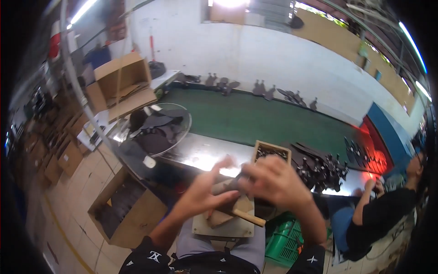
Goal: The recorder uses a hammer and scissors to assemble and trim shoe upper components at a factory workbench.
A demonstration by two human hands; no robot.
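Well, left hand [203,192] is spread wide. Right hand [278,182] curls by a blurry dark piece [234,184] near a wooden stick [249,217], can't tell if it's pinching.

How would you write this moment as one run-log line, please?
left hand: open | right hand: curled at dark piece, grip blurred | pale board: below both hands | wooden box: beyond right hand

Seemingly wooden handle [249,218], glossy worktop [200,150]

Tan handle [249,217]; grey trousers [194,243]; white-patterned black sleeves [140,259]; green belt [228,114]; green crate [284,242].
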